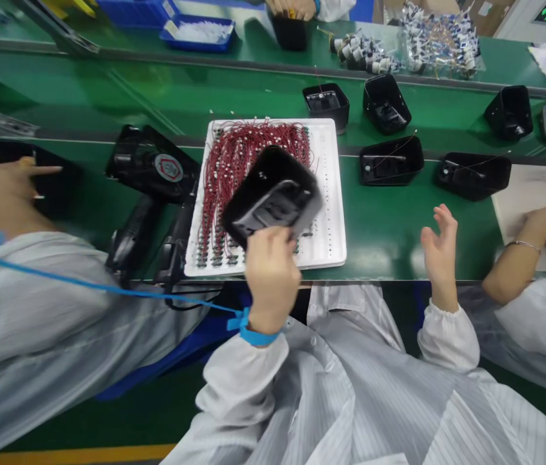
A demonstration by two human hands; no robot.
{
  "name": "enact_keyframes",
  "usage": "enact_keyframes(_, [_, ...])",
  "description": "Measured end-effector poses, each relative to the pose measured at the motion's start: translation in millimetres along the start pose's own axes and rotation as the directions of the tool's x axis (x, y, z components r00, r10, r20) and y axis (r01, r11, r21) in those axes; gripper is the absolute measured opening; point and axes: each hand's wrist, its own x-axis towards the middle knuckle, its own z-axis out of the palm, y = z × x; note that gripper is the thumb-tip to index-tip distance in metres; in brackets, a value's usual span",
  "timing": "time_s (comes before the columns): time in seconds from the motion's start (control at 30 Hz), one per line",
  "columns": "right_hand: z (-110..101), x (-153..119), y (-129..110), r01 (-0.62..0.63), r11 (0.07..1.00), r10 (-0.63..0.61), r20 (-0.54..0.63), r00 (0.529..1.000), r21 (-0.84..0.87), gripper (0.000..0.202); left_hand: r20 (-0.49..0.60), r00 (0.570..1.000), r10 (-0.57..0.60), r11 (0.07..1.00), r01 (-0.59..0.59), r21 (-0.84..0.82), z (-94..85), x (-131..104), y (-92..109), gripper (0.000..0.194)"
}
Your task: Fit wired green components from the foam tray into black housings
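My left hand, with a blue wrist strap, grips the near edge of a glossy black plastic housing. The housing is tilted and slightly blurred, held above a white foam tray. In that tray lie rows of small circuit boards with dark red wires. My right hand is raised near the bench's front edge with its fingers apart and nothing in it. The nearest thing to it is an open black housing on the bench, with a thin wire across it.
More open black housings stand at the back right. A black heat gun lies left of the tray. Co-workers' hands are at both sides, and another is across the bench. White-and-black parts with wires lie on the upper shelf.
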Motion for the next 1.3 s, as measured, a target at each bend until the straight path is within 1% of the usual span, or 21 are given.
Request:
enact_keyframes(0.07, [1.3, -18.1, -17.9, -0.01, 0.961, -0.014, 0.086, 0.996, 0.275, 0.065, 0.006, 0.971, 0.238, 0.971, -0.237, -0.032, -5.0, -11.8, 35.1, 0.029])
enact_keyframes(0.13, [-4.1, -31.7, -32.1, -0.044, 0.89, -0.021, 0.137, 0.99, 0.453, 0.069, 0.078, 0.891, 0.448, 0.891, -0.437, -0.123, -2.4, -17.8, 69.4, 0.032])
enact_keyframes(0.17, [-8.5, -36.3, -36.8, -0.057, 0.868, -0.014, 0.139, 0.99, 0.493, 0.068, 0.11, 0.844, 0.526, 0.845, -0.503, -0.179, 1.8, -18.3, 84.0, 0.033])
enact_keyframes(0.27, [-23.2, -40.5, -36.6, -0.072, 0.892, 0.043, 0.075, 0.996, 0.445, 0.061, 0.223, 0.722, 0.655, 0.75, -0.587, -0.305, 19.2, -11.5, 110.9, 0.032])
enact_keyframes(0.33, [-30.4, -36.7, -24.5, -0.078, 0.929, 0.077, 0.018, 0.997, 0.361, 0.06, 0.274, 0.662, 0.698, 0.713, -0.606, -0.353, 26.8, -2.7, 112.6, 0.031])
enact_keyframes(0.37, [-32.6, -33.7, -15.7, -0.082, 0.939, 0.091, -0.011, 0.996, 0.333, 0.061, 0.287, 0.644, 0.709, 0.703, -0.613, -0.361, 28.0, 2.1, 108.1, 0.03])
enact_keyframes(0.4, [-33.8, -30.3, -5.9, -0.088, 0.943, 0.105, -0.036, 0.994, 0.321, 0.061, 0.301, 0.657, 0.691, 0.721, -0.602, -0.343, 27.6, 6.6, 100.3, 0.028])
enact_keyframes(0.43, [-34.1, -26.9, 4.2, -0.096, 0.943, 0.121, -0.059, 0.991, 0.319, 0.062, 0.315, 0.698, 0.643, 0.766, -0.569, -0.301, 26.0, 10.6, 89.3, 0.025])
enact_keyframes(0.47, [-33.7, -23.7, 13.9, -0.104, 0.942, 0.136, -0.08, 0.987, 0.319, 0.064, 0.329, 0.757, 0.564, 0.826, -0.511, -0.239, 23.7, 13.8, 75.8, 0.022])
enact_keyframes(0.53, [-31.2, -18.2, 29.8, -0.11, 0.947, 0.15, -0.114, 0.982, 0.303, 0.065, 0.333, 0.887, 0.319, 0.947, -0.31, -0.081, 19.5, 17.5, 44.7, 0.016])
enact_keyframes(0.57, [-29.5, -15.8, 35.3, -0.107, 0.953, 0.147, -0.124, 0.981, 0.283, 0.065, 0.317, 0.931, 0.181, 0.982, -0.187, -0.013, 18.4, 17.8, 29.6, 0.015])
enact_keyframes(0.6, [-27.5, -13.8, 38.8, -0.096, 0.964, 0.133, -0.135, 0.982, 0.248, 0.064, 0.299, 0.953, 0.055, 0.997, -0.069, 0.036, 18.2, 17.3, 16.4, 0.014])
enact_keyframes(0.67, [-23.6, -10.1, 40.6, -0.06, 0.99, 0.08, -0.159, 0.984, 0.129, 0.058, 0.283, 0.953, -0.112, 0.993, 0.094, 0.077, 20.3, 14.7, -1.3, 0.01])
enact_keyframes(0.73, [-20.1, -7.2, 37.7, -0.021, 0.999, 0.012, -0.191, 0.982, -0.042, 0.052, 0.291, 0.94, -0.176, 0.984, 0.161, 0.077, 23.7, 12.1, -5.9, 0.008])
enact_keyframes(0.8, [-17.4, -6.0, 33.5, -0.01, 0.981, -0.031, -0.208, 0.978, -0.194, 0.051, 0.307, 0.935, -0.181, 0.983, 0.167, 0.069, 26.1, 11.4, -2.5, 0.007])
enact_keyframes(0.87, [-15.6, -6.9, 31.0, -0.025, 0.961, -0.037, -0.216, 0.976, -0.277, 0.052, 0.329, 0.929, -0.169, 0.986, 0.161, 0.05, 27.0, 13.2, 0.8, 0.011])
enact_keyframes(0.93, [-14.7, -9.7, 31.4, -0.036, 0.951, -0.044, -0.249, 0.967, -0.306, 0.053, 0.367, 0.919, -0.146, 0.987, 0.158, -0.002, 27.0, 16.8, -1.4, 0.014])
enact_keyframes(1.07, [-14.7, -15.7, 34.4, -0.044, 0.958, -0.058, -0.34, 0.938, -0.285, 0.05, 0.422, 0.901, -0.101, 0.968, 0.187, -0.169, 24.0, 25.6, -17.1, 0.012])
enact_keyframes(1.17, [-16.0, -20.7, 25.0, -0.025, 0.959, -0.088, -0.381, 0.92, -0.283, 0.045, 0.324, 0.936, -0.141, 0.942, 0.227, -0.248, 7.7, 27.9, -16.7, 0.011])
enact_keyframes(1.23, [-17.9, -26.2, 9.3, 0.007, 0.955, -0.13, -0.398, 0.908, -0.297, 0.039, 0.216, 0.964, -0.155, 0.931, 0.215, -0.294, -13.2, 25.5, -3.7, 0.01])
enact_keyframes(1.3, [-19.5, -33.7, -11.1, 0.095, 0.955, -0.194, -0.35, 0.916, -0.282, 0.034, 0.2, 0.976, -0.085, 0.91, 0.158, -0.383, -36.1, 21.1, 16.9, 0.011])
